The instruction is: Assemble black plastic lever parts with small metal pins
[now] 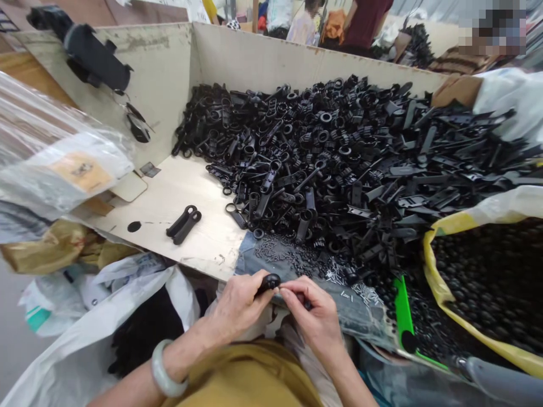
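At the table's front edge, my left hand (244, 302) is closed round a black plastic part (268, 282) with a rounded end. My right hand (314, 311) meets it from the right, thumb and forefinger pinched at that end. What the fingertips hold is too small to make out. Another small black piece (304, 301) shows in the curled fingers of the right hand. Just beyond the hands, small springs (275, 250) and silver pins (367, 294) lie on a grey-blue cloth (250, 257). To the left, two black handle-shaped parts (184, 224) lie side by side.
A large heap of black plastic parts (297, 152) fills the walled table. On the right stand a green plate (403, 305) and a yellow-edged sack (439, 277) of black pieces. An open white bag (102, 333) sits lower left. Several people (367, 22) are in the background.
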A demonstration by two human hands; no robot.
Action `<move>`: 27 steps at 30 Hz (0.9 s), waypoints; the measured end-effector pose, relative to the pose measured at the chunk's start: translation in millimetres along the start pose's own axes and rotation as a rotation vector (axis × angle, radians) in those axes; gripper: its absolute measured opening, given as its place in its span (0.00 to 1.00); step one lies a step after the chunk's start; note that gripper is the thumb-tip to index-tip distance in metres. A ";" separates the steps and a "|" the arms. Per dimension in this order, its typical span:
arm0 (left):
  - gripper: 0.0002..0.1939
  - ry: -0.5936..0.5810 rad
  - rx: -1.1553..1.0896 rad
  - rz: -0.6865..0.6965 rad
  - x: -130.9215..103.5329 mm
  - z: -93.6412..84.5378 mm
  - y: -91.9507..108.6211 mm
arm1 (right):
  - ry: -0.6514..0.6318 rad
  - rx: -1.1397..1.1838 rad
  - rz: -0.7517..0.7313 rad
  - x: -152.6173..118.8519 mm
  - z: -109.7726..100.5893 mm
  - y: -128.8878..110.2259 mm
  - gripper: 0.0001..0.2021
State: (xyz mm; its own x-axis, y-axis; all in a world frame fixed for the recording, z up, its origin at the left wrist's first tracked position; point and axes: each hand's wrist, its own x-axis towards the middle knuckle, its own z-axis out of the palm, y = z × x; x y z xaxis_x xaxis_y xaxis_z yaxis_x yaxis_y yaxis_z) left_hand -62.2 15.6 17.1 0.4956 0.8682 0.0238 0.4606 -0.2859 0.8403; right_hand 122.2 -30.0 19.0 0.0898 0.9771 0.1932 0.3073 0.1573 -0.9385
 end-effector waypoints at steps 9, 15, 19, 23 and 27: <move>0.17 -0.015 -0.523 -0.385 7.4 -11.7 11.5 | -0.036 -0.543 -0.262 28.0 -8.6 16.6 0.09; 0.23 0.059 -0.732 -0.562 12.8 -10.3 19.3 | 0.041 -0.619 -0.267 31.1 -19.9 23.6 0.08; 0.23 0.067 -0.785 -0.592 16.1 -7.1 19.7 | -0.011 -0.724 -0.311 30.5 -24.3 30.3 0.08; 0.22 0.070 -0.812 -0.579 18.1 -2.2 21.8 | 0.017 -0.597 -0.232 34.4 -21.0 25.9 0.08; 0.22 0.074 -0.815 -0.506 18.1 0.1 29.4 | 0.021 -0.207 -0.101 34.4 -19.4 2.9 0.06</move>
State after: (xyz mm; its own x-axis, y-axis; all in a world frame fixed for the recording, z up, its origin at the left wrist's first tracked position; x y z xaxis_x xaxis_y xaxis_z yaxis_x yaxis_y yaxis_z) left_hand -39.7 22.8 42.2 0.3181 0.8426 -0.4346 -0.0598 0.4754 0.8777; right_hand 144.5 1.2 28.5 0.0680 0.9542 0.2912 0.5030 0.2193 -0.8360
